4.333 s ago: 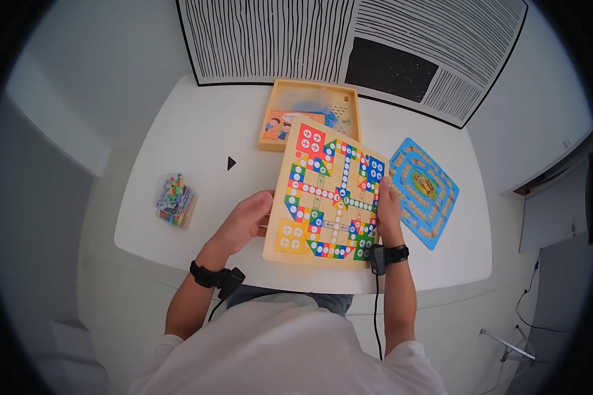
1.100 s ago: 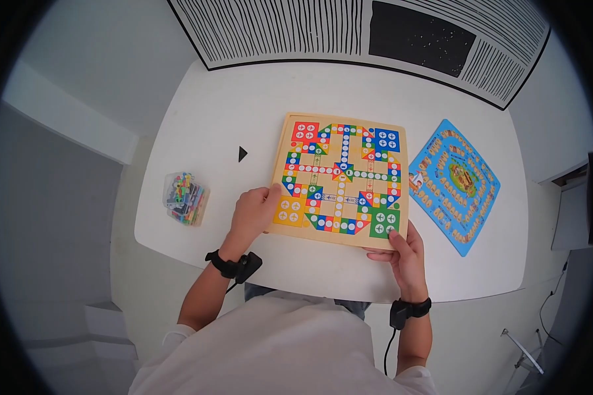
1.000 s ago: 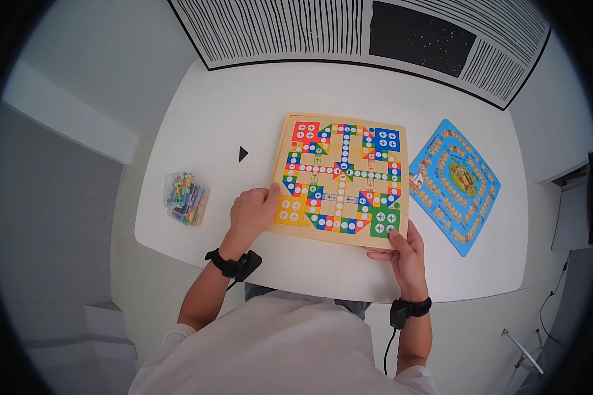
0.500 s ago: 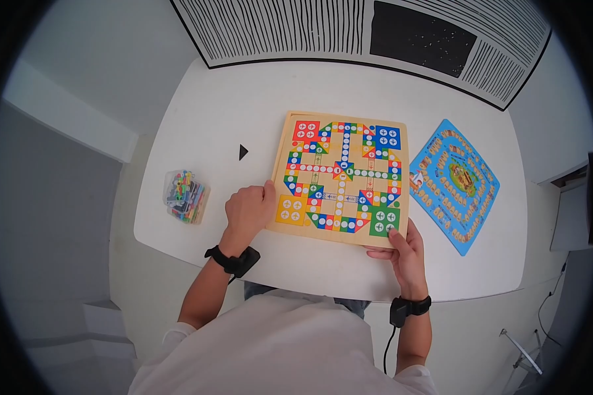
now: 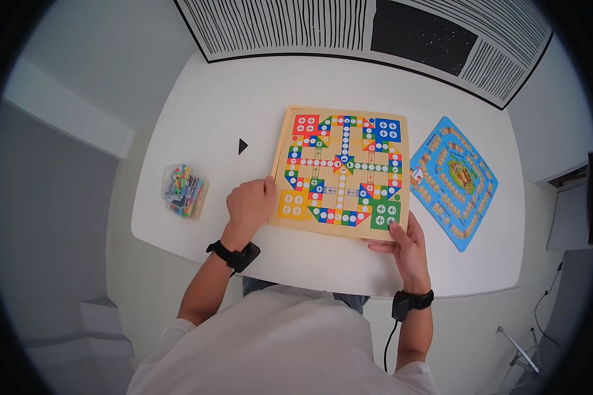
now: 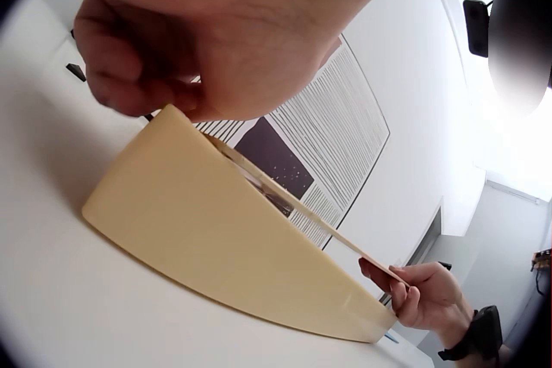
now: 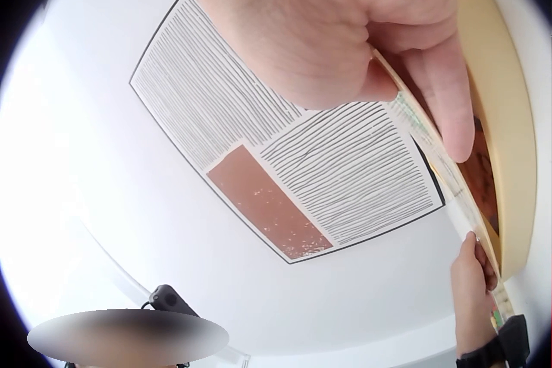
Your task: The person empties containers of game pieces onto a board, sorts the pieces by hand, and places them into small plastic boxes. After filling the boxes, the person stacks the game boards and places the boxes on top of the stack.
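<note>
A square wooden game board (image 5: 356,178), printed with coloured tracks and little planes, lies over a pale yellow box (image 6: 216,230). My right hand (image 5: 410,253) pinches its near right corner, thumb on top and fingers beneath. In the left wrist view the board slants, raised off the box at the right hand's end and low at the left. Curled fingers of my left hand (image 5: 249,205) grip at the left edge, right at the box's corner; its thumb is mostly hidden. Through the gap in the right wrist view, something reddish-brown (image 7: 485,169) shows inside the box.
To the right lies a blue game board (image 5: 484,187) with a winding track. A clear container (image 5: 186,192) of small coloured pieces stands at the left. Beyond the left hand is a black triangle (image 5: 243,146). A striped panel (image 5: 277,29) borders the white table's back.
The box, at the back of the table in the oldest frame, is now under the board nearer me. My left thumb has slid off the board's face to its edge; the right hand keeps its pinch.
</note>
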Tool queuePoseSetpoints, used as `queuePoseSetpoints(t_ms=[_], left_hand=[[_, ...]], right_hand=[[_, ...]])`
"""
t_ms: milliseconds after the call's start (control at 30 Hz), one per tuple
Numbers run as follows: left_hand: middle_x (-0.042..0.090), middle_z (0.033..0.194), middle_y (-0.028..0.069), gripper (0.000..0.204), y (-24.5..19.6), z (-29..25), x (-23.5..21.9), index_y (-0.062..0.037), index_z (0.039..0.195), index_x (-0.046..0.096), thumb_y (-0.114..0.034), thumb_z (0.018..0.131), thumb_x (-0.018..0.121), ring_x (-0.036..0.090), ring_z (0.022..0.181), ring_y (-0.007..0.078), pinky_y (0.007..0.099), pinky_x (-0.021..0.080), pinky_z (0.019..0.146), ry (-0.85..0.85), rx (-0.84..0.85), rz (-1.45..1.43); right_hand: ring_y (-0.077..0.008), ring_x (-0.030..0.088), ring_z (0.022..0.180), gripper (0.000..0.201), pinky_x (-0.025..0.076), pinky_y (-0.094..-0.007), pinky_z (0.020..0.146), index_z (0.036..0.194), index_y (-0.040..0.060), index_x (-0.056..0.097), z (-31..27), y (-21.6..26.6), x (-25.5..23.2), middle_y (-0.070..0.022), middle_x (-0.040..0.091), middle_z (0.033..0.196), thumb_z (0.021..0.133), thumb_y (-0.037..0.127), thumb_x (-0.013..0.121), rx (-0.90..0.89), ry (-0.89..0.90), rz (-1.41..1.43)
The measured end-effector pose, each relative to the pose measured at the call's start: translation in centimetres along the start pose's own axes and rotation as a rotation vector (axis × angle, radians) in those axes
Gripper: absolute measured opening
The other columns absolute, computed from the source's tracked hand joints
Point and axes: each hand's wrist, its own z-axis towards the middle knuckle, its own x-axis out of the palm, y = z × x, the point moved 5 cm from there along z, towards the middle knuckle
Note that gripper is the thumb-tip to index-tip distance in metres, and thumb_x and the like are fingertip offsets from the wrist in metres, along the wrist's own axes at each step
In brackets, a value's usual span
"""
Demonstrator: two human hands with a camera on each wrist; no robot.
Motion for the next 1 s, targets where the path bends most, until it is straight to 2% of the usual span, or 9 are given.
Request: queuePoseSetpoints(t_ms=[133, 200, 300, 433, 500, 600, 733, 933, 1000], left_hand=[[0.074, 0.110, 0.0236, 0.040, 0.1, 0.3, 0.9, 0.0044, 0.126, 0.064, -0.030, 0.109, 0.051, 0.072, 0.096, 0.0397, 0.0475, 0.057, 0.085, -0.017, 0.031, -0.224], [0.062, 0.137, 0.0252, 0.048, 0.1, 0.9, 2.0, 0.0049, 0.149, 0.043, -0.023, 0.110, 0.050, 0.064, 0.119, 0.0380, 0.0457, 0.051, 0.102, -0.159, 0.287, -0.538], [0.056, 0.145, 0.0269, 0.050, -0.3, 1.2, 2.8, 0.0071, 0.153, 0.041, -0.021, 0.112, 0.046, 0.059, 0.128, 0.0398, 0.0464, 0.047, 0.110, -0.115, 0.385, -0.560], [0.058, 0.144, 0.0262, 0.048, -0.5, 1.2, 2.0, 0.0071, 0.152, 0.043, -0.019, 0.112, 0.044, 0.061, 0.125, 0.0406, 0.0457, 0.047, 0.109, -0.153, 0.413, -0.523], [0.059, 0.144, 0.0252, 0.046, -0.2, 2.3, 1.5, 0.0058, 0.149, 0.048, -0.020, 0.111, 0.046, 0.064, 0.123, 0.0386, 0.0440, 0.049, 0.108, 0.064, 0.247, -0.733], [0.060, 0.144, 0.0237, 0.044, 0.3, 5.2, 0.9, 0.0032, 0.147, 0.052, -0.021, 0.109, 0.050, 0.066, 0.122, 0.0355, 0.0414, 0.051, 0.105, 0.139, 0.133, -0.688], [0.060, 0.145, 0.0229, 0.044, -0.7, 10.9, 0.7, 0.0009, 0.146, 0.055, -0.022, 0.109, 0.052, 0.067, 0.122, 0.0335, 0.0403, 0.053, 0.103, 0.045, 0.300, -0.691], [0.064, 0.138, 0.0192, 0.050, -2.2, 17.4, 1.5, -0.0046, 0.158, 0.045, -0.024, 0.111, 0.046, 0.072, 0.106, 0.0255, 0.0385, 0.060, 0.089, 0.222, 0.257, -0.824], [0.070, 0.122, 0.0105, 0.052, -2.8, 17.7, 1.4, -0.0158, 0.166, 0.035, -0.029, 0.115, 0.039, 0.071, 0.099, 0.0165, 0.0355, 0.060, 0.085, 0.366, 0.153, -0.761]], right_hand=[[-0.0366, 0.079, 0.099, 0.045, 0.071, -0.0385, 0.076, 0.151, -0.0042, 0.036, 0.1, -0.1, 0.0, -0.0252, 0.068, 0.129, 0.111, 0.010, 0.046, 0.026, -0.034, -0.014], [-0.0362, 0.079, 0.098, 0.046, 0.071, -0.0374, 0.074, 0.152, -0.0048, 0.036, 0.1, 0.2, 0.2, -0.0252, 0.069, 0.127, 0.110, 0.011, 0.047, 0.029, -0.050, -0.020], [-0.0356, 0.079, 0.096, 0.047, 0.071, -0.0360, 0.072, 0.152, -0.0055, 0.037, 0.2, 0.3, 0.3, -0.0252, 0.071, 0.125, 0.110, 0.012, 0.047, 0.032, -0.074, -0.019], [-0.0338, 0.080, 0.095, 0.041, 0.070, -0.0347, 0.071, 0.147, -0.0047, 0.041, 0.1, 0.4, 0.4, -0.0235, 0.071, 0.124, 0.111, 0.014, 0.046, 0.011, -0.079, -0.031], [-0.0330, 0.080, 0.093, 0.040, 0.070, -0.0339, 0.069, 0.146, -0.0049, 0.043, 0.4, 0.2, 0.5, -0.0234, 0.071, 0.122, 0.112, 0.016, 0.046, -0.004, -0.097, -0.048], [-0.0319, 0.080, 0.091, 0.039, 0.070, -0.0325, 0.066, 0.144, -0.0051, 0.045, 0.6, 0.3, 0.6, -0.0234, 0.072, 0.120, 0.113, 0.019, 0.047, -0.027, -0.115, -0.078], [-0.0317, 0.080, 0.088, 0.039, 0.070, -0.0320, 0.064, 0.142, -0.0059, 0.046, 0.5, 0.1, 0.7, -0.0236, 0.072, 0.118, 0.113, 0.020, 0.047, -0.049, -0.113, -0.077], [-0.0320, 0.080, 0.088, 0.039, 0.070, -0.0322, 0.064, 0.143, -0.0070, 0.045, 0.3, 0.3, 1.0, -0.0236, 0.073, 0.118, 0.114, 0.020, 0.045, -0.049, -0.140, -0.079], [-0.0320, 0.080, 0.089, 0.039, 0.070, -0.0323, 0.064, 0.143, -0.0070, 0.045, 0.3, 0.3, 1.0, -0.0235, 0.073, 0.118, 0.114, 0.020, 0.045, -0.047, -0.142, -0.078]])
